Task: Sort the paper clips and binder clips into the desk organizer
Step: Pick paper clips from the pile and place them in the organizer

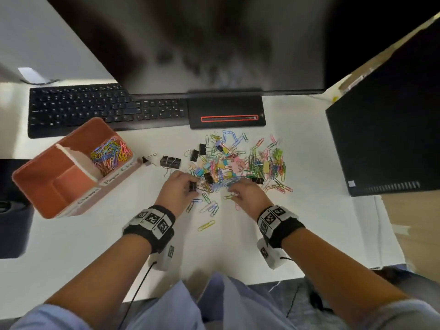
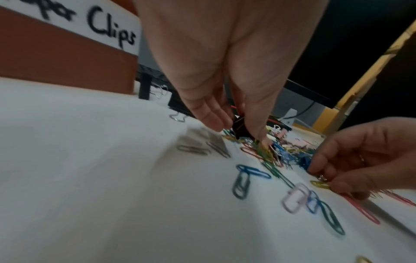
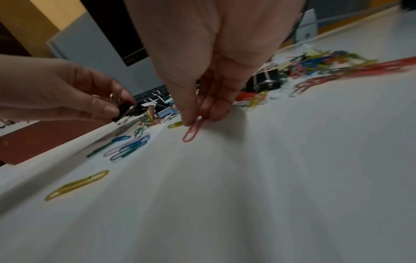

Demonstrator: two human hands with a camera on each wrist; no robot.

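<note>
An orange desk organizer (image 1: 65, 185) stands at the left, with coloured paper clips (image 1: 110, 153) in its far compartment, labelled "Paper Clips". A mixed pile of paper clips and binder clips (image 1: 238, 163) covers the middle of the white desk. My left hand (image 1: 191, 185) pinches a black binder clip (image 2: 241, 129) at the pile's near left edge. My right hand (image 3: 200, 119) pinches the top end of a red paper clip (image 3: 191, 133) whose lower end touches the desk. Loose paper clips (image 1: 210, 208) lie between my hands.
A stack of black binder clips (image 1: 170, 161) sits between organizer and pile. Behind are a black keyboard (image 1: 95, 108), a monitor (image 1: 190, 44) and its stand base (image 1: 226, 110). A dark computer tower (image 1: 385, 129) stands at the right. A yellow paper clip (image 1: 206, 225) lies nearer me.
</note>
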